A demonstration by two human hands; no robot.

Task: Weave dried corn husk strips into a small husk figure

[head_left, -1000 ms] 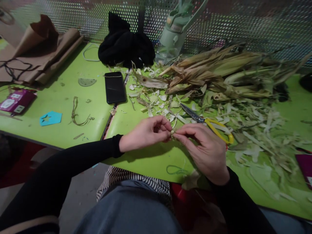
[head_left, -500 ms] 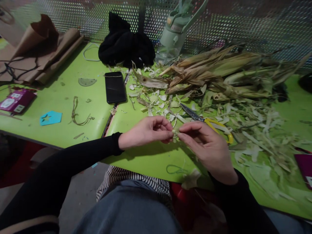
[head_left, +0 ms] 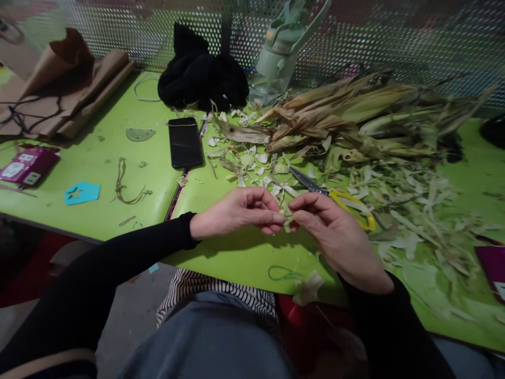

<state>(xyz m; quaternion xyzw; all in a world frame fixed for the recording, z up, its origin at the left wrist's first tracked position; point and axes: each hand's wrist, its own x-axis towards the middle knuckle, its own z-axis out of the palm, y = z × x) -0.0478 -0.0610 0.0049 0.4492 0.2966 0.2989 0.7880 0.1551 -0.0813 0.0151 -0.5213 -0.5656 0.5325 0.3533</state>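
Between my two hands is a small pale green piece of corn husk point(head_left: 288, 217), its exact shape hard to make out. My left hand point(head_left: 248, 210) pinches it from the left with thumb and forefinger. From the other side, the thumb and fingertips of my right hand point(head_left: 331, 226) close on its right edge. Just beyond my right hand lie scissors with yellow handles point(head_left: 352, 207), blades pointing back left. Loose husk scraps point(head_left: 418, 216) spread to the right. A thin green cord loop point(head_left: 282, 272) lies near the table's front edge.
Dried corn husks point(head_left: 355, 116) are heaped at the back right. A water bottle point(head_left: 276, 58), black cloth point(head_left: 203, 73) and phone point(head_left: 185, 143) stand or lie behind my hands. Brown paper point(head_left: 74, 89), a blue card point(head_left: 82, 193) and a purple packet point(head_left: 28, 166) are on the left.
My right hand has shifted slightly right and its fingers have changed position at the husk piece. More of the piece shows between my fingertips. My left hand stays nearly still.
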